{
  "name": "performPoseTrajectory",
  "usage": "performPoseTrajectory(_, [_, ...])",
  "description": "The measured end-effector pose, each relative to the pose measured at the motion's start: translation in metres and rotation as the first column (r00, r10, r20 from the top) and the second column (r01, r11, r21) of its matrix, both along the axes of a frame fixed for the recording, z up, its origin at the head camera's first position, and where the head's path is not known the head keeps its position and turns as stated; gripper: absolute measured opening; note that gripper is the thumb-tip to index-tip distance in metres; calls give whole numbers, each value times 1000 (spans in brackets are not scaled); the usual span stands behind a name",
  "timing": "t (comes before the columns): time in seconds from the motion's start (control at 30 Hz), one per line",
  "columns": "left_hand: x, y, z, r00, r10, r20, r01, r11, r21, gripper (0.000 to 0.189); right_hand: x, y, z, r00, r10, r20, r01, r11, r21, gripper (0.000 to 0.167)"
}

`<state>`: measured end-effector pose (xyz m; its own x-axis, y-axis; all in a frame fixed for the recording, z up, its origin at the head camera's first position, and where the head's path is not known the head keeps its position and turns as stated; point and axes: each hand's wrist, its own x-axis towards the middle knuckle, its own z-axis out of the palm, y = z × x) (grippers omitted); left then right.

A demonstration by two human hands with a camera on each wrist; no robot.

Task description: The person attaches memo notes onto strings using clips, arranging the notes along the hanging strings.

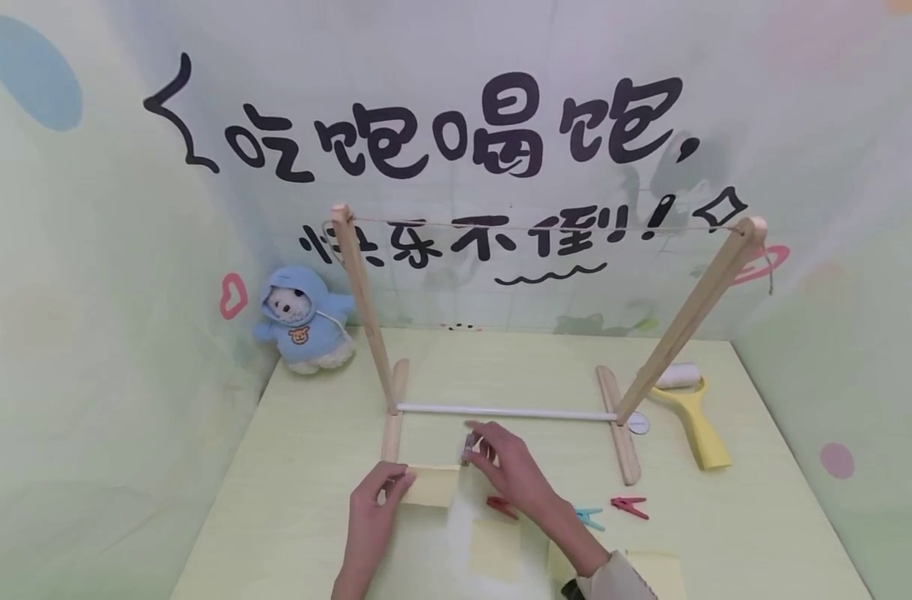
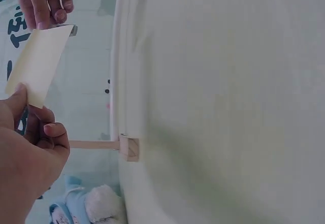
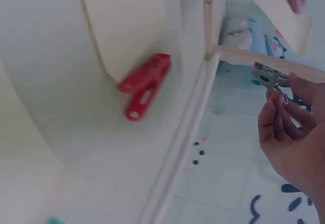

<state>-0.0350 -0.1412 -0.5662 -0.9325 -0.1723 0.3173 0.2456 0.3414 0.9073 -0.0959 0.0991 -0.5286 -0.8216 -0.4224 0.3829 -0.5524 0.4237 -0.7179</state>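
My left hand (image 1: 377,508) pinches a pale yellow paper note (image 1: 433,486) between thumb and fingers, holding it up by its left end. My right hand (image 1: 518,471) grips a grey clothespin (image 3: 271,76) just beyond the note's other end. In the left wrist view the clothespin's tip shows behind the note's top corner. Both hands are in front of a wooden stand, whose left post (image 1: 366,308) and right post (image 1: 689,325) carry a thin string (image 1: 531,226). A white rod (image 1: 501,411) joins the posts low down.
A red clothespin (image 1: 503,507), a blue one (image 1: 589,518) and another red one (image 1: 630,507) lie near the right forearm. Paper notes (image 1: 493,550) lie at the front. A yellow-handled lint roller (image 1: 696,421) is at right, a blue-hooded plush toy (image 1: 306,321) at back left.
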Motion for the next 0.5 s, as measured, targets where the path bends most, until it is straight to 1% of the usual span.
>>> performPoseTrajectory(0.07, [-11,0,15,999,-18,-44,18,1000,-2,15,-5,4,30,1000,-20,-15,20,999,-26,34])
performPoseTrajectory(0.13, [-24,0,37,996,-43,-79,44,999,21,12,-11,7,68,999,-7,-52,3,998,-68,34])
performPoseTrajectory(0.17, [-31,-1,52,995,-53,-83,56,998,34,10,-15,9,88,996,6,-83,-13,996,-84,34])
performPoseTrajectory(0.23, [-47,-2,83,995,-66,-72,71,995,72,8,-24,11,129,984,37,-172,-60,989,-134,35])
performPoseTrajectory(0.3, [-62,-2,115,996,-79,-47,84,990,112,10,-31,14,166,963,57,-262,-105,979,-174,35])
performPoseTrajectory(0.33, [-69,-2,131,996,-81,-34,85,989,118,12,-34,15,184,953,57,-298,-117,975,-190,34])
performPoseTrajectory(0.37, [-76,-1,145,996,-86,-29,89,988,125,14,-37,15,200,947,59,-315,-132,968,-213,32])
performPoseTrajectory(0.4, [-83,0,157,996,-89,-29,92,988,121,15,-40,15,214,947,62,-315,-143,960,-241,30])
performPoseTrajectory(0.47, [-96,2,179,994,-105,-28,108,986,123,19,-48,15,240,954,64,-292,-156,941,-301,25])
performPoseTrajectory(0.5, [-102,4,189,994,-109,-26,111,986,124,20,-52,14,251,958,63,-279,-157,931,-331,23])
